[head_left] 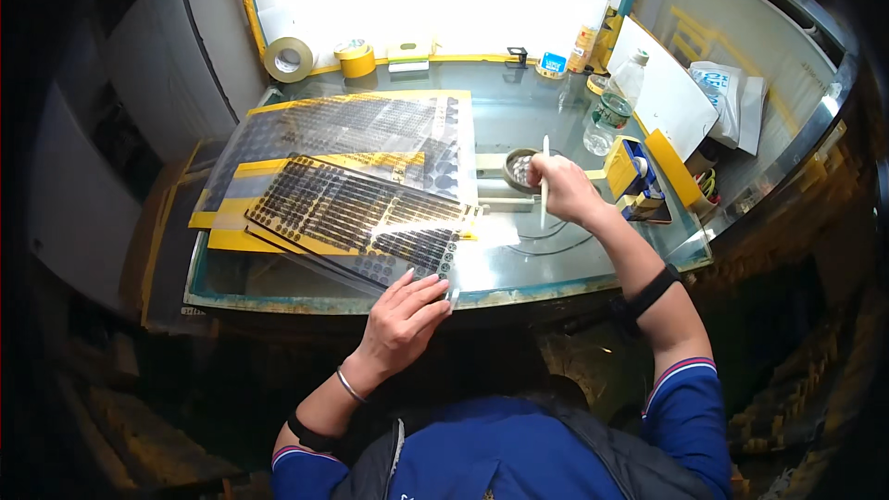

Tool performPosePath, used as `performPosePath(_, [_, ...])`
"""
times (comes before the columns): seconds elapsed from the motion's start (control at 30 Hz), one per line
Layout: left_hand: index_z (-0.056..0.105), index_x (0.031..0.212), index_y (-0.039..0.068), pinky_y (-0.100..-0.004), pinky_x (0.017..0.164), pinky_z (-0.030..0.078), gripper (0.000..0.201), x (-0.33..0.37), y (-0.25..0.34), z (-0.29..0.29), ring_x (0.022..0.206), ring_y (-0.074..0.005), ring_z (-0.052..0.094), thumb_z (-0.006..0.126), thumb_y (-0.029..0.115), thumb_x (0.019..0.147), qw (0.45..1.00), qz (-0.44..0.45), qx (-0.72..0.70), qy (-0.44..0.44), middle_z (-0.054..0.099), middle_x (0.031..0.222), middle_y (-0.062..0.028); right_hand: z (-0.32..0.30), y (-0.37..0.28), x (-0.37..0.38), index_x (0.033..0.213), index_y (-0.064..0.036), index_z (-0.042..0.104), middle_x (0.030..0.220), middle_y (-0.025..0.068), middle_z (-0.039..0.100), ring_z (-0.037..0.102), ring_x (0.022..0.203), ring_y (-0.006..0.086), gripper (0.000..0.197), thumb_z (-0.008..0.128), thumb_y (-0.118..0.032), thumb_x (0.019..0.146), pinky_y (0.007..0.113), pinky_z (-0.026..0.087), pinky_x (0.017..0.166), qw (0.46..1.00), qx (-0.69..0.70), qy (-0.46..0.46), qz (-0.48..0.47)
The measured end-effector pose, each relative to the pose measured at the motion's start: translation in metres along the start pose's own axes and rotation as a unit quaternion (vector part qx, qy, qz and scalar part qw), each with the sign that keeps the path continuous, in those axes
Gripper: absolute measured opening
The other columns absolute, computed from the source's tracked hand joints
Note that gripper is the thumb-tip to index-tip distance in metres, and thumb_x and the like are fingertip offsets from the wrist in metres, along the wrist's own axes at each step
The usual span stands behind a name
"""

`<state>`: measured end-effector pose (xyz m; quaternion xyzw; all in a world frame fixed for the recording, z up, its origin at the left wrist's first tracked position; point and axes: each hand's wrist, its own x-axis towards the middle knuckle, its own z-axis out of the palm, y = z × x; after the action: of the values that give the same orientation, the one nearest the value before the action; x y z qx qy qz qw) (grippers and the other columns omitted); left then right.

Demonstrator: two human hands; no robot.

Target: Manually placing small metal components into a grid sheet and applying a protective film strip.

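Observation:
My left hand lies with fingers stretched out on the near right corner of a clear film sheet printed with dense rows of small dark shapes. The sheet rests at a slant over other printed films and yellow-edged sheets. My right hand is closed around a thin white pen-like stick, held nearly upright over the glass table. Right beside its fingers sits a small round grey-brown dish or ring with pale contents, partly covered by the hand. I cannot tell whether the fingers touch it.
The glass table has a bright lit panel behind it. Along the back stand tape rolls and a small black stand. To the right are a plastic bottle, a blue-and-yellow tape dispenser and a white board.

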<state>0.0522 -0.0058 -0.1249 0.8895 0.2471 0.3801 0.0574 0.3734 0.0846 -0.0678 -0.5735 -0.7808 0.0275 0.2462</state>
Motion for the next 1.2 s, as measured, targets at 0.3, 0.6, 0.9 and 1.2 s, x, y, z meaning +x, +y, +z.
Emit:
performPosePath(0.3, [0.058, 0.099, 0.004, -0.0393, 0.075, 0.05, 0.053, 0.004, -0.003, -0.015, 0.087, -0.0317, 0.059, 0.09, 0.014, 0.059, 0.986, -0.099, 0.048, 0.122, 0.06, 0.097, -0.0139, -0.032, -0.015, -0.063, 0.082, -0.0064, 0.058, 0.086, 0.0114, 0.068, 0.06, 0.081, 0.0301, 0.02, 0.064, 0.008, 0.07, 0.038, 0.048, 0.073, 0.97, -0.017, 0.212, -0.121])
performPosePath(0.6, [0.068, 0.086, 0.002, -0.0341, 0.069, 0.055, 0.018, 0.021, 0.003, 0.004, 0.08, -0.0258, 0.068, 0.072, -0.005, 0.07, 0.997, 0.044, 0.018, 0.063, 0.068, 0.082, -0.0083, 0.016, -0.071, -0.129, 0.129, 0.0003, 0.05, 0.096, 0.0144, 0.068, 0.063, 0.087, 0.0241, 0.058, 0.037, -0.05, 0.102, 0.036, 0.048, 0.082, 0.937, 0.288, 0.185, -0.063])
performPosePath(0.9, [0.068, 0.107, 0.0, -0.0426, 0.096, 0.05, 0.032, 0.014, 0.01, 0.004, 0.11, -0.032, 0.063, 0.076, 0.009, 0.078, 0.998, -0.028, 0.03, 0.042, 0.067, 0.116, -0.0147, 0.028, -0.088, -0.12, 0.099, -0.0013, 0.07, 0.087, 0.0108, 0.07, 0.064, 0.084, 0.0266, 0.022, 0.073, -0.002, 0.077, 0.034, 0.051, 0.077, 0.954, 0.237, 0.134, -0.123])
performPosePath(1.2, [0.066, 0.111, 0.0, -0.0462, 0.105, 0.044, 0.036, 0.009, 0.013, 0.006, 0.118, -0.0323, 0.059, 0.076, 0.013, 0.079, 0.998, -0.049, 0.035, -0.024, 0.064, 0.121, -0.0165, 0.042, -0.092, -0.111, 0.091, -0.0079, 0.072, 0.089, 0.0064, 0.072, 0.067, 0.087, 0.0243, 0.022, 0.079, -0.003, 0.071, 0.036, 0.053, 0.081, 0.954, 0.217, 0.126, -0.164])
